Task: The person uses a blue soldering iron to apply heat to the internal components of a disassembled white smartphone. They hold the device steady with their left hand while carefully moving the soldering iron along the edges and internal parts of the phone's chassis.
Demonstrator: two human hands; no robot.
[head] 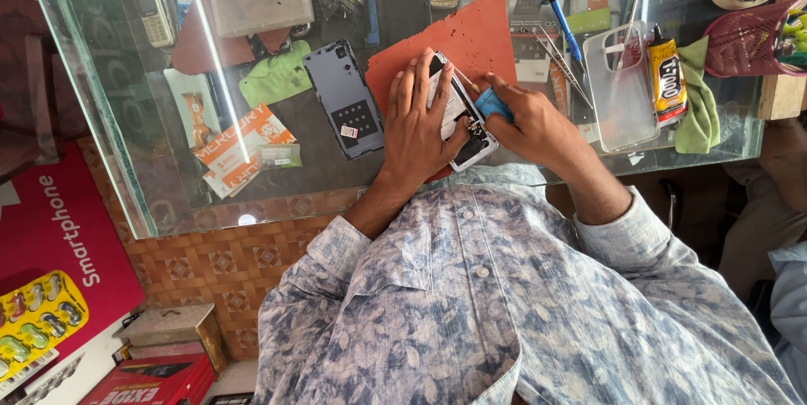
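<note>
Left hand flat on opened phone; right hand grip closed around blue-handled tool.

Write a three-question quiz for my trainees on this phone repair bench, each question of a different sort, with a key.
1. True or false: the left hand lies flat on the opened phone.
2. Multiple choice: the phone rests on A) a green cloth, B) a red-orange mat, C) bare glass.
3. What colour is the handle of the tool gripped in the right hand?

Key
1. True.
2. B.
3. Blue; its thin tip points at the phone's upper part.
</note>
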